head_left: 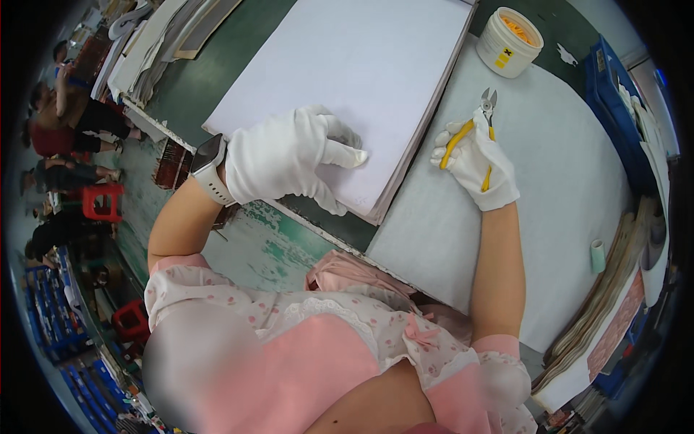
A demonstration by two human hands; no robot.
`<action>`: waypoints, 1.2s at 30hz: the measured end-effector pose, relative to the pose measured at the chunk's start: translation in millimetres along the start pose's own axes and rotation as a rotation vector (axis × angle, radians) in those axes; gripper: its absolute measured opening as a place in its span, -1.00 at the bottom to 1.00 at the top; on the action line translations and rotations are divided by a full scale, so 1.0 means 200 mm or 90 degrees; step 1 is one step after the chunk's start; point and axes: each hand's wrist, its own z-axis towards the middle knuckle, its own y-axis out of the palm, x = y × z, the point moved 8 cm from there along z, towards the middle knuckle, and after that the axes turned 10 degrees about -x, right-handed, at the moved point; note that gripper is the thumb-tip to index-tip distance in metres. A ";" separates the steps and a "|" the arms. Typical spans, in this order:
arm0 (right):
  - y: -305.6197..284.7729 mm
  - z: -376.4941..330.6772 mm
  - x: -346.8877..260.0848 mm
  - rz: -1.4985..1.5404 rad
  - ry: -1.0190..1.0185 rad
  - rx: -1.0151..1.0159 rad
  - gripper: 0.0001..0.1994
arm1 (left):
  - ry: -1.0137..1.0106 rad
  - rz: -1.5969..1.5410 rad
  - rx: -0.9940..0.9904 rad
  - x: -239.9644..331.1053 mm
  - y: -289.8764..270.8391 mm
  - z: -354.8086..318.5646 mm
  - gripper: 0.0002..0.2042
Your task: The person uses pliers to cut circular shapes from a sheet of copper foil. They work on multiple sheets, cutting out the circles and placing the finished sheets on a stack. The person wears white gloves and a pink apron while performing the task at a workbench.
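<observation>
Both of my hands wear white gloves. My left hand [293, 155] rests over the near left part of a stack of large white sheets [347, 65], its fingers apart and nothing seen in them. A smartwatch [208, 155] with a pale band sits on that wrist. To the right, my right hand [481, 163] is closed around diagonal cutting pliers [457, 145] with yellow handles. Their metal jaws point away from me and stand slightly parted. Beneath this hand lies a pale grey-white surface [564, 239].
A white tub [509, 43] with small orange pieces stands at the far right, near a blue bin [614, 108]. Piled papers [155, 50] lie far left. A small green roll [597, 257] and stacked boards [596, 304] are at right. People sit near a red stool [103, 202] at left.
</observation>
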 end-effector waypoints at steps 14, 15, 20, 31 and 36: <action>-0.03 0.01 0.01 -0.028 0.022 -0.009 -0.67 | 0.193 -0.164 -0.052 -0.03 -0.02 -0.03 -0.73; -0.03 0.01 0.01 -0.035 0.023 -0.001 -0.67 | 0.203 -0.151 -0.062 -0.02 -0.03 -0.03 -0.73; 0.11 -0.01 0.01 -0.077 0.002 -0.066 -0.71 | 0.155 -0.268 -0.079 -0.10 -0.04 -0.05 -0.82; 0.46 0.18 -0.01 -0.379 0.043 0.004 -0.71 | -0.085 0.006 0.742 -0.30 -0.80 -0.39 -0.80; 0.61 0.52 -0.40 -1.014 -0.186 0.125 -0.72 | -0.086 0.479 0.696 0.25 -0.82 -0.23 -0.83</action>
